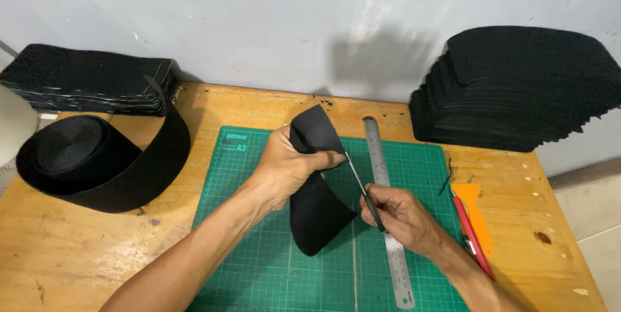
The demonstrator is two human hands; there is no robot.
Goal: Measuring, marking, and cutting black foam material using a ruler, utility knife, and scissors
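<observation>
The left hand [284, 166] is closed around a strip of black fabric [315, 186], pinching it at a fold so that the upper end curls up toward 12 o'clock and the longer end hangs down toward 6 o'clock over the green cutting mat [259, 254]. The right hand [401, 218] is closed in a pen-like grip on a slim metal-bladed knife [363, 190], whose tip points toward 11 o'clock and meets the fabric just beside the left fingertips.

The strip looks light, soft and limp: it bends under its own weight and keeps no shape, so it likely needs a firm pinch close to the place being worked, as the left hand gives it, or the cloth would flop away from the blade. Its surface seems matte and not slippery. The blade is thin and probably sharp, best held well back on its handle.

Under the right hand, a steel ruler [386, 208] lies on the mat, running from 12 to 6 o'clock. At 3 o'clock of the right hand lie an orange scraper [474, 212] and a red-handled cutter [469, 234] on the wooden table [77, 254]. At 9 o'clock a large roll of black band [90, 157] stands partly unwound; behind it, at 10 o'clock, is a flat stack of black pieces [90, 79]. At 2 o'clock a taller pile of black cut pieces [517, 89] leans against the wall.
</observation>
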